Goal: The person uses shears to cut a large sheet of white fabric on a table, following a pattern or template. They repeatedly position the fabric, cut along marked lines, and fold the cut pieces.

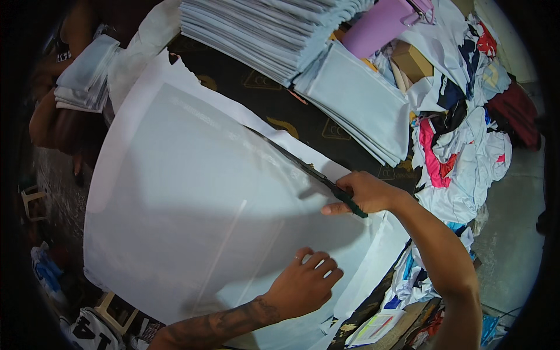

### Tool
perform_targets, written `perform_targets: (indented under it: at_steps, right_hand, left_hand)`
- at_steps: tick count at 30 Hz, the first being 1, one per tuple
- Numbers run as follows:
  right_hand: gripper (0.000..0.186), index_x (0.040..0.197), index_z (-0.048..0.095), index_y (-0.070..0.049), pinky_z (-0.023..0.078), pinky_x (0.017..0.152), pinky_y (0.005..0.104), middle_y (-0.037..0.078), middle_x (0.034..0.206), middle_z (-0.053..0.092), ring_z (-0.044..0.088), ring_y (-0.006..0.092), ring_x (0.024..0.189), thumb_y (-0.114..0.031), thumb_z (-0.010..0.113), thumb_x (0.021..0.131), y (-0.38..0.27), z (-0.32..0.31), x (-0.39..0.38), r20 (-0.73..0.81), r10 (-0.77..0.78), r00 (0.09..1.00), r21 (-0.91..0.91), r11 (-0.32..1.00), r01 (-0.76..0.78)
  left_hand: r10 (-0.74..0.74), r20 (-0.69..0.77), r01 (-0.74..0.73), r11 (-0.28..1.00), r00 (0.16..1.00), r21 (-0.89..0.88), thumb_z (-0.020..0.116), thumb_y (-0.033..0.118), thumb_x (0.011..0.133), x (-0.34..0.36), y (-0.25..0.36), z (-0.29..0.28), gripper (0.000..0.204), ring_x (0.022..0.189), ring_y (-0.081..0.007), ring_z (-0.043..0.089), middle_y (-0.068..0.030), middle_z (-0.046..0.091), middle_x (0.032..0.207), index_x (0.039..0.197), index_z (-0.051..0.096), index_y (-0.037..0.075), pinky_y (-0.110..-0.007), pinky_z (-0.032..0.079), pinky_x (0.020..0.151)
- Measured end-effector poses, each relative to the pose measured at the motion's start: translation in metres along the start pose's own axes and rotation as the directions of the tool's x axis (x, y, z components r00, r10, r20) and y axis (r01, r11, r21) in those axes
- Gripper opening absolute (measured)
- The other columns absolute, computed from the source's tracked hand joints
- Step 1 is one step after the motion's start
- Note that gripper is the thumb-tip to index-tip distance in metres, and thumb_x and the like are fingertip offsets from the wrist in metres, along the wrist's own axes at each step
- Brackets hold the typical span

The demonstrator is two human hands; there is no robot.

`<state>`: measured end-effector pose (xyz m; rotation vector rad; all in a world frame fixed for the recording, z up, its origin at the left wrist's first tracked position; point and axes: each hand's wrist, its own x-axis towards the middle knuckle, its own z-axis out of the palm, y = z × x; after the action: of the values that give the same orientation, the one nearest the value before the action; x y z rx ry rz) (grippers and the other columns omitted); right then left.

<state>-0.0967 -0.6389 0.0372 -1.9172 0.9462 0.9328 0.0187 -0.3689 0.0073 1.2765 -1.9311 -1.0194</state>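
Observation:
My right hand (368, 192) grips long dark scissors (315, 172) by their handle. The blades lie along the far edge of a large translucent sheet (181, 186), pointing up and to the left. Under that sheet is white paper (146, 76), showing as a border with a ragged far edge. My left hand (308, 284) rests palm down on the near part of the sheet, fingers bent and slightly apart, with nothing seen in it. How far the blades are parted is hard to make out.
Past the paper stand a tall stack of folded pale sheets (251, 35), a smaller pile (356, 102) and a purple tumbler (385, 26). Cloth scraps (461, 151) heap up on the right. At the upper left another person's arm (44, 119) is beside folded clear sheets (87, 73). A stool (116, 312) stands lower left.

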Motion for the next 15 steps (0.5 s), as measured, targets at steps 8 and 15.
perform_targets:
  at_steps: [8,15]
  right_hand:
    - [0.077,0.078,0.07,-0.001,0.049,0.068,0.0365,0.009,0.069,0.063,0.062,0.0218,0.07,-0.078,0.082,0.078,-0.057,-0.022,0.032,0.012,0.017,1.0,-0.009,1.0,-0.016]
    - [0.075,0.072,0.067,-0.003,0.047,0.065,0.0361,0.005,0.067,0.061,0.059,0.0182,0.066,-0.076,0.084,0.077,-0.101,-0.04,0.059,0.006,0.05,0.999,-0.021,0.999,-0.05]
  left_hand:
    - [0.044,0.099,-0.041,0.999,0.994,-0.029,0.074,0.018,0.09,-0.045,-0.022,-0.026,0.03,0.118,-0.0208,0.062,0.0004,0.067,0.116,0.119,0.069,0.013,-0.049,0.045,0.105]
    - [0.107,0.138,-0.084,0.984,0.985,-0.159,0.069,0.013,0.093,-0.065,-0.032,-0.029,0.028,0.114,-0.019,0.061,-0.003,0.067,0.11,0.121,0.068,0.01,-0.046,0.043,0.105]
